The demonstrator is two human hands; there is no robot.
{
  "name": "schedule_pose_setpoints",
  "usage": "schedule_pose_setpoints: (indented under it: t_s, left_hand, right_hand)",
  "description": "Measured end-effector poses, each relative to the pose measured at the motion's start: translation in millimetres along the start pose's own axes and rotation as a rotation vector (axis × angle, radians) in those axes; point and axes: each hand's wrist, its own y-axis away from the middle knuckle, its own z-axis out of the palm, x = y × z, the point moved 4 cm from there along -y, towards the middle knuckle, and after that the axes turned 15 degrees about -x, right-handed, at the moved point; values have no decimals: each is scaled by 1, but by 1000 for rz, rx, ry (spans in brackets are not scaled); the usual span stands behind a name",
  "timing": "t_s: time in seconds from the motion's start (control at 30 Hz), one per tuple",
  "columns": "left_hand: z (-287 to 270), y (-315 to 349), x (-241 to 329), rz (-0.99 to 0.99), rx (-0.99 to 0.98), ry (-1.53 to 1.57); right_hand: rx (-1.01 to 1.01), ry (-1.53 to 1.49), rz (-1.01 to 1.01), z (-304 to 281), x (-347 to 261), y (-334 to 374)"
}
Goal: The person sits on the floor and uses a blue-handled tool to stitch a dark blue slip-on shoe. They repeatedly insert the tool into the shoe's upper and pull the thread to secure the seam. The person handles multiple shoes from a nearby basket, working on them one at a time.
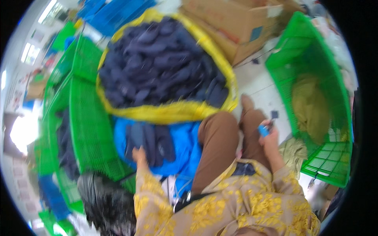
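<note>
Navy cloth pieces [160, 144] lie on the blue sheet [184, 144], and the left hand [140, 155] touches them; whether it grips, I cannot tell. The right hand [271, 140], well apart from it, is closed around a small blue tool [263, 131] with blurred tip. If this tip is sharp, a careless swing could catch the brown trousers [219, 133] nearby. Also, a hasty pull by the left hand could scatter the pieces
</note>
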Motion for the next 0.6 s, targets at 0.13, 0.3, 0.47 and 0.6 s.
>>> schedule_pose_setpoints:
  t_s: [0.13, 0.3, 0.47, 0.6]
  left_hand:
    - [16, 2, 8, -11, -146, 128]
    - [27, 33, 91, 38, -239, -113]
    - [27, 80, 165, 486, -79, 105]
    - [-12, 194, 254, 866, -120, 148]
  right_hand:
    - [-62, 9, -17, 8, -4, -10]
    - [-110, 53, -51, 15, -13, -12]
    - [-125, 94, -86, 10, -5, -9]
    - [-205, -213, -19, 4, 3, 0]
